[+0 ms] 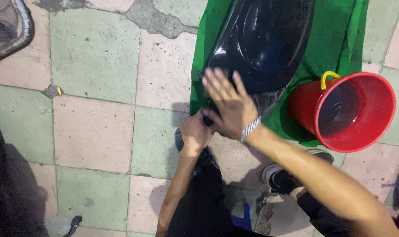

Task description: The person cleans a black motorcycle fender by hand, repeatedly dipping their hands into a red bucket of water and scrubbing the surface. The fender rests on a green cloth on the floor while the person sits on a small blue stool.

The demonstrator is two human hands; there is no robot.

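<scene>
A glossy black moulded plastic panel [263,39] lies on a green cloth [335,39] spread over the tiled floor. My right hand [228,103], with a metal bracelet at the wrist, lies flat and spread on the panel's near end. Just below it, my left hand [195,131] is closed around the panel's near edge, partly hidden under my right hand. What exactly the left fingers pinch is hidden.
A red bucket [322,94] with a yellow handle and some water stands on the cloth to the right. My shoes [280,175] rest on the pink and green floor tiles [94,131]. A dark object edges in at the top left corner [6,26].
</scene>
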